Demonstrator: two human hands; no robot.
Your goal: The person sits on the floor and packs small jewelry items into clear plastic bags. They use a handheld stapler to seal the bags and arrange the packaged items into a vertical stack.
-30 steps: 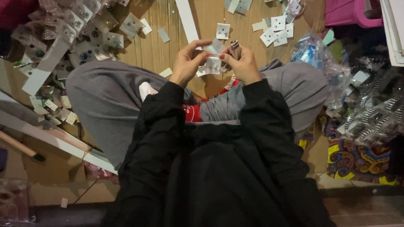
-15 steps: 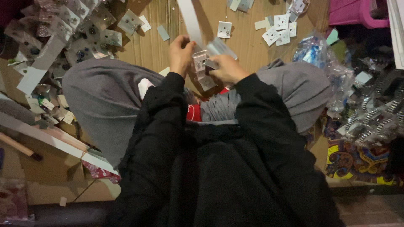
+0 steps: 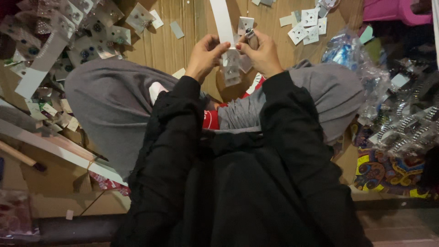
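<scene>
Raised since before: left hand (image 3: 204,57) and right hand (image 3: 260,52) pinching one small earring card (image 3: 231,61); carded heaps (image 3: 77,32) done, loose cards (image 3: 308,23) left.

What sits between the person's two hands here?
In the head view, a few small white cards sit between the left hand and right hand, pinched by both, with the cardboard floor behind.

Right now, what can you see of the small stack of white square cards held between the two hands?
The small stack of white square cards looks like thin card, slightly fanned and hanging downward. The left hand and right hand pinch its upper part above the cardboard floor. A long white strip rises just behind it. Finer details are unclear.
</scene>
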